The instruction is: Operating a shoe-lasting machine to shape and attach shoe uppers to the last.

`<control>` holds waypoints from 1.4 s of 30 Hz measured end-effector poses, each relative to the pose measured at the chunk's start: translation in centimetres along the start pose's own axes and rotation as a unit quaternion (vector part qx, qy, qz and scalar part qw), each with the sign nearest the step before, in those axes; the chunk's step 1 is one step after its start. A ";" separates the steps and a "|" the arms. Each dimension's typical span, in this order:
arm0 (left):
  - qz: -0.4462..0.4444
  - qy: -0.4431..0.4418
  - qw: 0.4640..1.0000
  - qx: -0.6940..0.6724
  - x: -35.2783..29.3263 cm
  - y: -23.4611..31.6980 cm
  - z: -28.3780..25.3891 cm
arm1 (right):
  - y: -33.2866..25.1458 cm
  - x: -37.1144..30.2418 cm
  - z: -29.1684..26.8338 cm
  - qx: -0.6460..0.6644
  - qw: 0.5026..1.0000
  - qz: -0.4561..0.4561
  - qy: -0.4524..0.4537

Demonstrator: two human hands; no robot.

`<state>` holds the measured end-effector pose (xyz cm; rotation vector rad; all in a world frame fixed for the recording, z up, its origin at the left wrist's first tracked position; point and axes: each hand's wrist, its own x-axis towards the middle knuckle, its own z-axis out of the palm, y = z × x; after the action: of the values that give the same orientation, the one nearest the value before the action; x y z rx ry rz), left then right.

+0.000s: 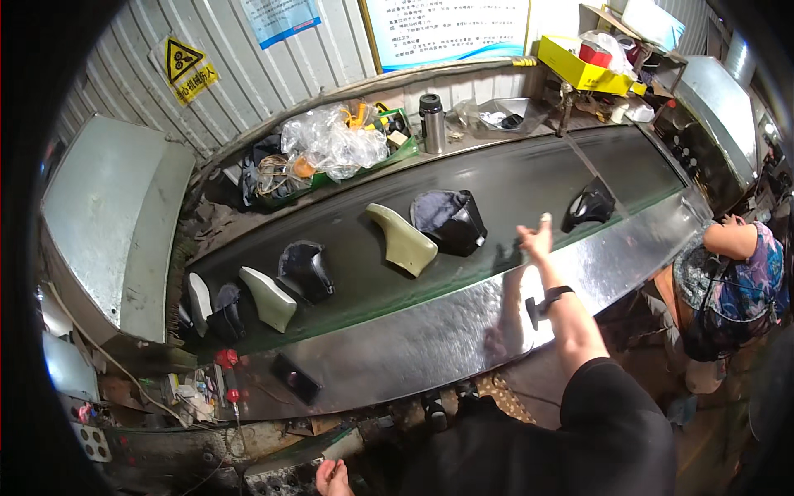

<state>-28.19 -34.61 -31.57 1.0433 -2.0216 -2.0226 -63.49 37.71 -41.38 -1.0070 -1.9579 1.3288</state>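
Observation:
My right hand (536,241) reaches over the dark conveyor belt (496,186) with its fingers apart and nothing in them. Nearest to it, on its right, lies a small black shoe upper (589,207); the two do not touch. To its left, a larger black shoe upper with grey lining (451,221) rests against a pale green wedge sole (403,240). Further left lie a pale sole (269,298), a dark upper (304,271), another dark upper (225,314) and a whitish sole (198,303). My left hand (333,478) hangs low at the bottom edge, fingers curled, nothing visible in them.
A metal ledge (430,331) runs along the belt's near side, with a black phone (295,379) on it. Behind stand a green bin of plastic bags (335,145), a steel flask (432,124) and a yellow box (583,68). Another person (728,281) is at the right.

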 end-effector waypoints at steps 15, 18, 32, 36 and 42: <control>-0.024 -0.275 0.951 0.136 10.7 12.4 25.7 | -13.2 -10.7 -7.3 0.388 0.847 0.334 -0.143; 0.062 -0.385 0.896 0.213 11.4 14.8 37.9 | -8.7 -17.5 -16.1 0.429 0.826 0.344 -0.120; 0.159 -0.112 0.785 0.588 13.0 11.5 60.8 | -8.6 -43.5 -29.4 0.292 0.919 0.170 0.202; 0.080 -0.290 0.840 0.452 13.1 12.7 54.6 | -12.6 -39.6 -29.5 0.174 0.969 0.064 0.163; 0.485 -0.218 0.588 0.610 11.3 18.5 45.4 | -12.7 -34.3 -26.1 0.031 0.988 -0.086 0.127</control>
<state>-67.60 -4.20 -24.24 -0.7388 -3.0573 -0.1153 -27.29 19.89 -21.69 -0.9069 -1.7577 1.1008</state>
